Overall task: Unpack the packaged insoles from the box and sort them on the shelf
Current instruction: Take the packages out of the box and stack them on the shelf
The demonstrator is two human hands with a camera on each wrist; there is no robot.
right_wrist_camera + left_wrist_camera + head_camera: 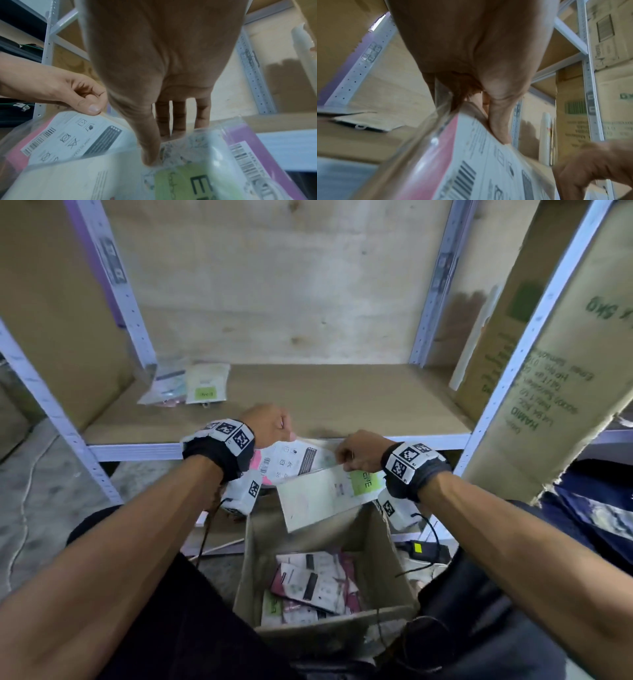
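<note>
My left hand (287, 433) pinches the top edge of a pink insole pack with a white barcode label (294, 462), just in front of the shelf board (342, 398). In the left wrist view the thumb (500, 129) presses on that pack (471, 155). My right hand (343, 461) grips a pale pack with a green label (325, 494); in the right wrist view the thumb (150, 155) lies on top of the pack (188, 181) and the fingers go behind it. A purple pack (248, 146) shows behind the green-labelled one. The open cardboard box (260, 559) below holds several more packs.
Two packs (191, 385) lie at the shelf's back left corner. Tall cardboard cartons (548, 392) stand at the right beside the white metal uprights (534, 330), another carton fills the left bay. Cables and a black adapter (424, 549) lie on the floor right of the box.
</note>
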